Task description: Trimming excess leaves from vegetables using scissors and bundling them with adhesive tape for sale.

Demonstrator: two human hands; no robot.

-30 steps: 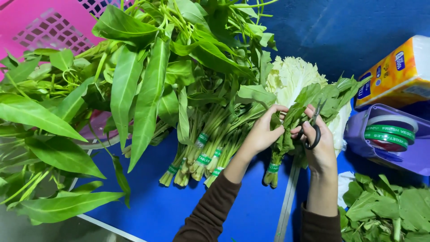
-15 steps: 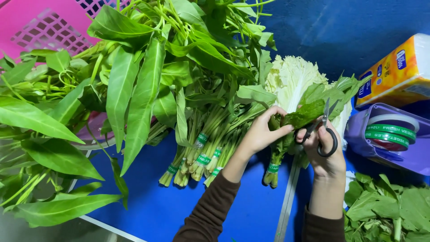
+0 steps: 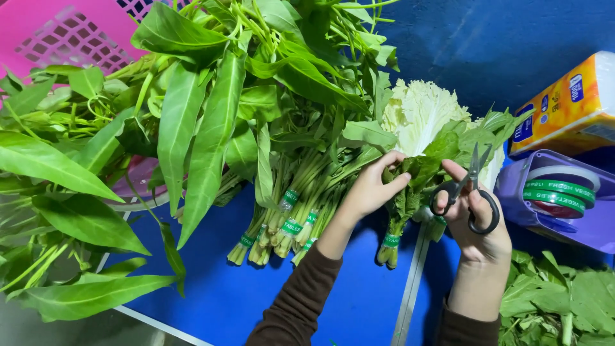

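Observation:
My left hand (image 3: 371,189) pinches the leaves of a small bundle of greens (image 3: 402,204) that lies on the blue table (image 3: 224,295); a green tape band wraps the stalk ends. My right hand (image 3: 477,221) holds black-handled scissors (image 3: 471,192), fingers through the loops, blades pointing up beside the bundle's leaves. A pale napa cabbage (image 3: 419,109) lies just behind the bundle. To the left lies a pile of banded green bundles (image 3: 288,218) under long leaves.
A pink plastic basket (image 3: 64,38) sits at the back left behind loose long-leaved greens (image 3: 77,186). At right stand a purple tape dispenser (image 3: 557,195) with green tape and a yellow tissue pack (image 3: 567,106). Cut leaves (image 3: 554,301) lie at the front right.
My right hand with the scissors has drawn right and down, away from the bundle's leaves. My left hand kept its pinch on the bundle.

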